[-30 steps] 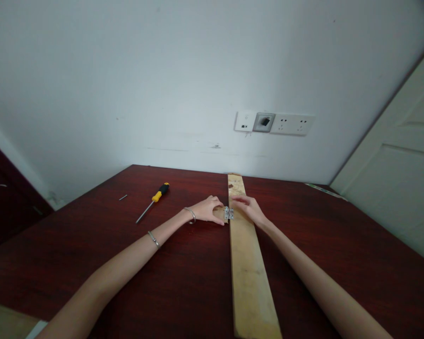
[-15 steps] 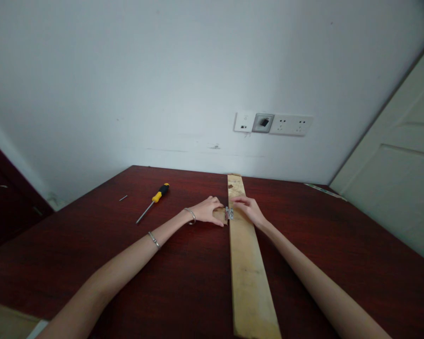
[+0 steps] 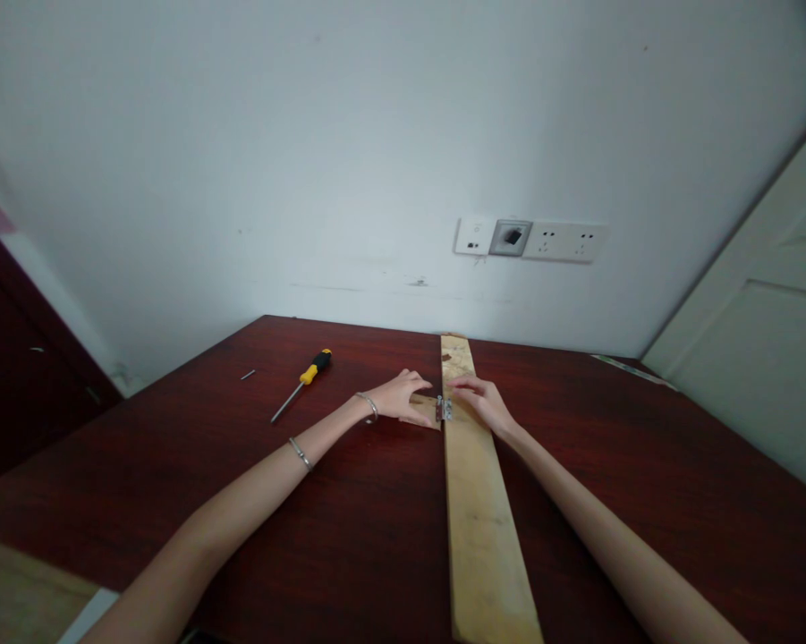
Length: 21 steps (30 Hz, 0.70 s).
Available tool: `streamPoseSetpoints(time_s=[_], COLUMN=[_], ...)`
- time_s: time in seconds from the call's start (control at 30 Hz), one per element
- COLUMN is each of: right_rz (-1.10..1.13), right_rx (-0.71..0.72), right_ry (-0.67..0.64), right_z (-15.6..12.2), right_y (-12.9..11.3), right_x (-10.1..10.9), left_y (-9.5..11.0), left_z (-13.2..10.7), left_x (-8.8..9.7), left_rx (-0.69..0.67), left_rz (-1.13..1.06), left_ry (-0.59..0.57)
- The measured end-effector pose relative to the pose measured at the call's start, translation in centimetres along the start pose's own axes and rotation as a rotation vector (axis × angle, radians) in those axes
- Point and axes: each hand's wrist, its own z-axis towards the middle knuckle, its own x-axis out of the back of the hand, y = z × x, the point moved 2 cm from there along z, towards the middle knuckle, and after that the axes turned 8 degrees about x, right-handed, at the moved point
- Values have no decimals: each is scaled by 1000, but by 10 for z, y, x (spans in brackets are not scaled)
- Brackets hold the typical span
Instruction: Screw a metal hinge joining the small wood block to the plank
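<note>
One hinge [image 3: 444, 410] bridges the short board [image 3: 428, 406] and long board [image 3: 487, 519]; left of it, the left grip [image 3: 395, 396], digits apart, spans the former, apparently for steadiness; right of it, the right grip [image 3: 487, 404], closure unclear.

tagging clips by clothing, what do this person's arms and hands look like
No gloves or sleeves show. The left hand has a thin silver bangle at its wrist and a second bangle farther up; the right hand shows none.

On the red-brown table [image 3: 349, 546] are placed a long board [image 3: 487, 519], a short wood piece [image 3: 428, 405], a screwdriver [image 3: 309, 375] and a small rod [image 3: 248, 375].
</note>
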Motion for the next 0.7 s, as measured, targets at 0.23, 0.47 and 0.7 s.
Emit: streamPoseSetpoints(time_s=[0.23,0.47,0.7], right_rz=[-28,-74,-197], right_rx=[-13,22,46], right_ry=[2,-18,-93], right_z=[-1,0,1], right_y=[3,9,10], right_x=[-3,-3,-6], left_y=[-5,-6,3], left_z=[-4,-5,-6], left_x=[13,15,5], left_rx=[22,24,43], left_rz=[-25,-2,122], left_ry=[5,-8,-77])
